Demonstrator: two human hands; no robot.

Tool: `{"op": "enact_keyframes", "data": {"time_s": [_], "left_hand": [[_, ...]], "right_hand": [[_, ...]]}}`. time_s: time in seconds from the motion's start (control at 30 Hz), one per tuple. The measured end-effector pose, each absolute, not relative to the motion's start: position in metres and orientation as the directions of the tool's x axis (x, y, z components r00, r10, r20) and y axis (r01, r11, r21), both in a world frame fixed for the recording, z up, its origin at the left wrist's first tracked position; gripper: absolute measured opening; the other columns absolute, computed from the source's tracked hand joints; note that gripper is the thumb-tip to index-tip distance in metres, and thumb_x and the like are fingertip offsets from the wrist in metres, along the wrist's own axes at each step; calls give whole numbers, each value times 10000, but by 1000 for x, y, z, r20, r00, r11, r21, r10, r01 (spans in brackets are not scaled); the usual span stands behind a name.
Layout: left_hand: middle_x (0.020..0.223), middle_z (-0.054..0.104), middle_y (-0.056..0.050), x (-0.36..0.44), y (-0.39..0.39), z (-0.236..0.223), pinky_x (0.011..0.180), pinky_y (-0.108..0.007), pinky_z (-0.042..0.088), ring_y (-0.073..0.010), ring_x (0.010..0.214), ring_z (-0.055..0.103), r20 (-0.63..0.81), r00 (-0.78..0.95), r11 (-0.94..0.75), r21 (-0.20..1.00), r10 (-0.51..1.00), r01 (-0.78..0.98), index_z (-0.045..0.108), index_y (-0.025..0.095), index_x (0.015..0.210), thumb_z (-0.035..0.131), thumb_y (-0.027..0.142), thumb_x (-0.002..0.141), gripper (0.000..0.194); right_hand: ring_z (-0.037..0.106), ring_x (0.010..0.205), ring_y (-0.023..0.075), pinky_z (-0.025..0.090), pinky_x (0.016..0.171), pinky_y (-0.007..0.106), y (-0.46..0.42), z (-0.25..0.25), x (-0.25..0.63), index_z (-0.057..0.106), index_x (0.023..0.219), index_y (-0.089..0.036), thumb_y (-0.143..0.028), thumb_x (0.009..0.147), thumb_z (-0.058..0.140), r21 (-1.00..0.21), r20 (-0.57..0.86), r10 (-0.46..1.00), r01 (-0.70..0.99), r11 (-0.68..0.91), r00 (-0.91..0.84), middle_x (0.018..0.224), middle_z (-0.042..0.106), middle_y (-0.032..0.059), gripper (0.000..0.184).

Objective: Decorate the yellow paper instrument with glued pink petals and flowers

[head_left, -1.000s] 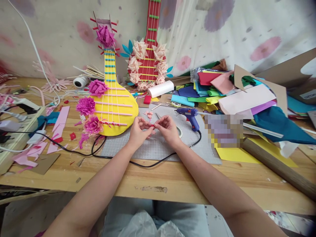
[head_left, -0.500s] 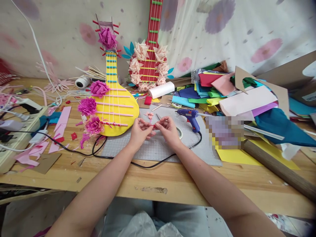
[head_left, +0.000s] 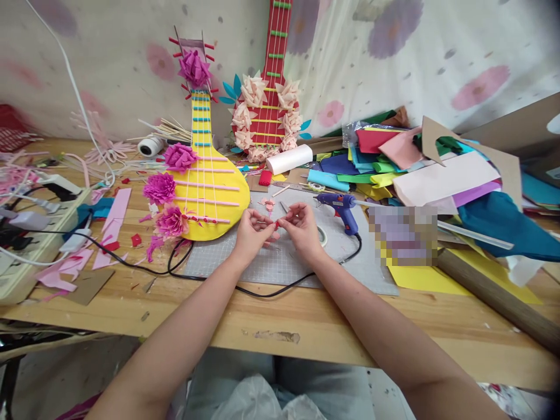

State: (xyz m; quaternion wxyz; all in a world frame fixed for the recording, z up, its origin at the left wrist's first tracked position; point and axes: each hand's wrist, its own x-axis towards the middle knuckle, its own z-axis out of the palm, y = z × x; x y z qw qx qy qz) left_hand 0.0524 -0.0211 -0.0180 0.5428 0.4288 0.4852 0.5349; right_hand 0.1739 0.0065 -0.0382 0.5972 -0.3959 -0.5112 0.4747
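Note:
A small red piece [head_left: 276,224], perhaps paper, is pinched between the fingertips of my left hand [head_left: 254,236] and my right hand [head_left: 303,232]. Both hands are closed and meet above the grey cutting mat [head_left: 219,265]. Just beyond the fingers lie pink paper scraps [head_left: 268,204]. A roll of tape [head_left: 322,235] is partly hidden behind my right hand. To the right of it rests a blue glue gun [head_left: 343,209]. Left of my hands lies a yellow paper lute [head_left: 219,195] with pink and purple paper flowers.
A red paper instrument [head_left: 272,87] with pale flowers leans at the back. Folded coloured paper [head_left: 371,143] is heaped at the right, near a brown tube [head_left: 494,297]. A power strip [head_left: 56,245] stands at the left. The black cord [head_left: 280,290] crosses the mat's front.
The view has shifted slightly, so things appear a little farther right. My fingers have turned the red piece a little between them. Both hands stay in nearly the same place.

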Motion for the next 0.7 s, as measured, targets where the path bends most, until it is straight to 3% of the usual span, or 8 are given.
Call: {"op": "enact_keyframes", "data": {"time_s": [0.1,0.2,0.43,0.7], "left_hand": [[1032,572,-34,55,-21,-21,448,-174,460,-127,696,652,68,-66,-74,994,995,-81,372,214,884,710,265,597,447],[1003,600,-41,58,-21,-23,505,-183,485,-149,809,645,158,-70,-161,986,985,-37,425,219,919,705,247,618,412],[832,644,-22,57,-19,-25,351,-156,356,-118,508,614,33,-98,-46,991,995,-126,446,196,820,690,261,641,310],[816,610,10,57,-19,-21,331,-141,335,-125,496,623,-54,-84,37,981,995,-192,383,209,850,684,277,616,387]], "right_hand": [[481,618,84,452,608,257,7,-38,175,407,879,-248,-246,572,716,-961,232,971,-139,238,59,737,440,-64,435],[463,591,81,441,579,246,5,-38,175,405,863,-242,-262,572,717,-970,213,973,-103,221,85,717,436,-69,427],[509,555,85,467,571,258,3,-39,175,377,850,-240,-312,576,724,-979,176,981,-89,184,85,681,443,-84,449],[545,575,86,474,582,260,1,-37,174,395,833,-226,-309,572,734,-974,194,973,-91,206,129,705,460,-77,436]]}}
